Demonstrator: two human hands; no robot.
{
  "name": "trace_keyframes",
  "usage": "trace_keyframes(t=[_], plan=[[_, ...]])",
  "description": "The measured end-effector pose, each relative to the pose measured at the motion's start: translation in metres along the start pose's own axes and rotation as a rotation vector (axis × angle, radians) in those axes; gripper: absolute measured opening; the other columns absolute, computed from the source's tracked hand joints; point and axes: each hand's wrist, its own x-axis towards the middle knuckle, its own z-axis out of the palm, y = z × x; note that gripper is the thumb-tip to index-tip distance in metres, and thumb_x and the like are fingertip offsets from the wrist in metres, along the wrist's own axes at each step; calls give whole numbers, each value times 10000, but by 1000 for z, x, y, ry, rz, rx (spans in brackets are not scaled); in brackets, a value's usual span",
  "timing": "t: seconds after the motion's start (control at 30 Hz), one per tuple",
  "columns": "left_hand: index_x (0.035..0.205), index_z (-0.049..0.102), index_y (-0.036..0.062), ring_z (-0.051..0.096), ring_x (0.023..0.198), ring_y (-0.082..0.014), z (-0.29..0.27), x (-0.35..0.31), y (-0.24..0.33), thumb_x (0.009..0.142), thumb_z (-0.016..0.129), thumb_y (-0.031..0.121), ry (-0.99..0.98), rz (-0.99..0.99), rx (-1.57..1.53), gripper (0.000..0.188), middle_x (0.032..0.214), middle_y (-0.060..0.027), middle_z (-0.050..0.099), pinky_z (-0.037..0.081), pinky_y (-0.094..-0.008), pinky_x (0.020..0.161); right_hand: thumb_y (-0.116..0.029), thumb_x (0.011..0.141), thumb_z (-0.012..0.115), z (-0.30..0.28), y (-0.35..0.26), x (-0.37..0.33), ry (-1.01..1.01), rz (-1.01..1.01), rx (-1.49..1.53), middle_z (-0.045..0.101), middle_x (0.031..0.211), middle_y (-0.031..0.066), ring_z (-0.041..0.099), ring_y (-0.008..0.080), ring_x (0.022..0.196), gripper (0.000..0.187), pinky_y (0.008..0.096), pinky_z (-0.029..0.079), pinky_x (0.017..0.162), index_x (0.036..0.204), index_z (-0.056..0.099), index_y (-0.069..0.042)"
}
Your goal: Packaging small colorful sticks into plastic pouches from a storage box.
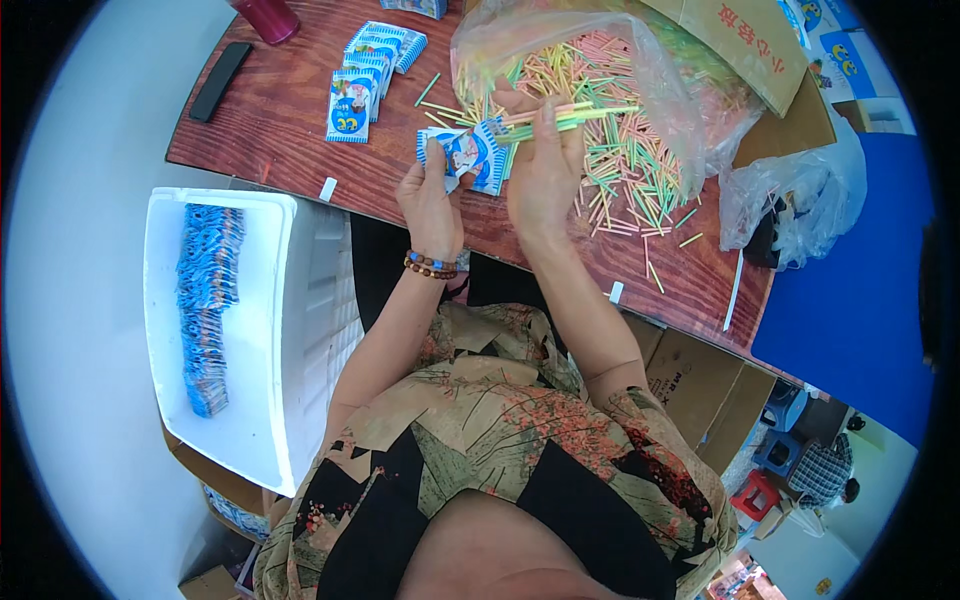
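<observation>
My left hand (432,212) pinches a small blue and white printed packet (466,156) over the table's near edge. Close beside it, my right hand (545,185) is closed on a small bunch of thin pastel sticks (585,114) in yellow, green and pink. The near ends of the sticks meet the packet's right side; whether they are inside it, I cannot tell. Just beyond my right hand, a large heap of loose sticks (635,165) spills from a clear plastic bag (665,95). Left of my hands lies an overlapping row of similar packets (350,108).
A white foam box (268,300) at left holds rows of blue packets (208,345). A black oblong object (220,82) and a red cup (268,18) sit at the table's far left. An open cardboard box (760,50) and crumpled plastic (800,195) stand right; a person (825,472) is behind.
</observation>
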Motion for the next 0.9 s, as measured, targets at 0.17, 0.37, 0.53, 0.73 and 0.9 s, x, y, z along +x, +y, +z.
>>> trace_keyframes(t=[0.17, 0.37, 0.53, 0.73, 0.9], plan=[[905, 622, 31, 618, 701, -93, 6, -3, -3, 961, 539, 232, 6, -13, -101, 225, 847, -37, 658, 518, -249, 570, -184, 1005, 385, 10, 5, -13, 23, -21, -38, 577, 1197, 183, 487, 209, 1164, 204, 343, 373, 969, 1118, 430, -20], [923, 622, 41, 629, 729, -98, 6, 2, -7, 965, 530, 229, -9, -15, -127, 213, 870, -33, 664, 525, -255, 582, -165, 986, 427, 12, 3, -13, -43, 51, -161, 534, 1281, 171, 488, 146, 1097, 225, 296, 367, 952, 1129, 469, 4], [951, 630, 39, 633, 753, -108, 8, 8, -6, 963, 533, 245, -57, -45, -215, 228, 896, -38, 675, 522, -258, 609, -191, 978, 438, 17, 5, -1, -56, 14, -92, 512, 1321, 147, 490, 139, 1081, 272, 275, 387, 905, 1107, 549, 21], [950, 620, 43, 625, 748, -117, 7, 12, -2, 962, 533, 255, -96, -95, -314, 229, 898, -38, 667, 517, -258, 628, -288, 979, 381, 16, 3, 8, -184, 29, -408, 464, 1381, 135, 454, 170, 1215, 411, 279, 356, 985, 1213, 542, 9], [944, 611, 45, 617, 746, -136, -4, 23, -1, 968, 511, 301, -138, -149, -437, 277, 868, -42, 651, 517, -294, 654, -286, 985, 427, 21, -6, 16, -508, -55, -720, 410, 1399, 192, 402, 259, 1293, 462, 352, 278, 1082, 1305, 441, 47]])
